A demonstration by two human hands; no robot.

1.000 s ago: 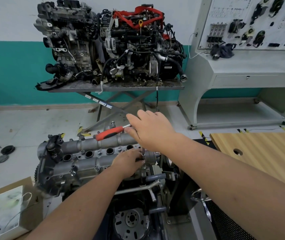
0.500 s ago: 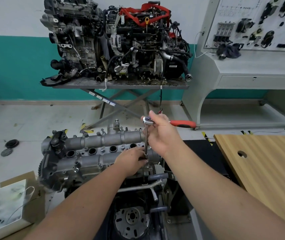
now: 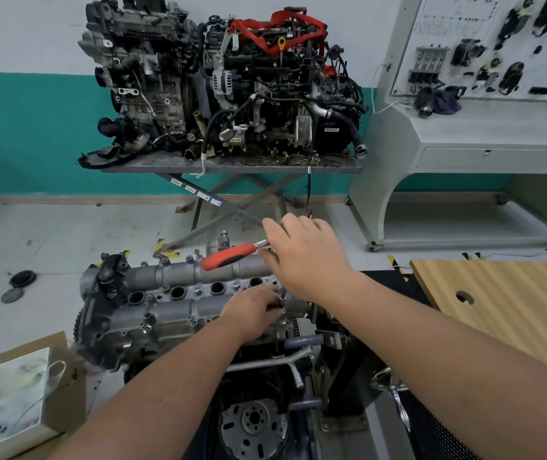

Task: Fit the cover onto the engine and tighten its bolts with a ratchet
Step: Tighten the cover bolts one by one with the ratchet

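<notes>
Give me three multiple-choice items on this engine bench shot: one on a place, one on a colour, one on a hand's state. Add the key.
1. Where does the pale wooden board with a round hole lie?
A. right of the grey engine cover
B. on top of it
C. left of it

2. What colour is the ratchet's handle?
A. blue
B. red-orange
C. yellow

3. What is the right hand doing?
A. hanging idle
B. gripping the ratchet's head end
C. resting flat on the board

Key: 1 A, the board sits at the right edge; 2 B, the grip is red-orange; 3 B, the handle sticks out left from its fingers.
</notes>
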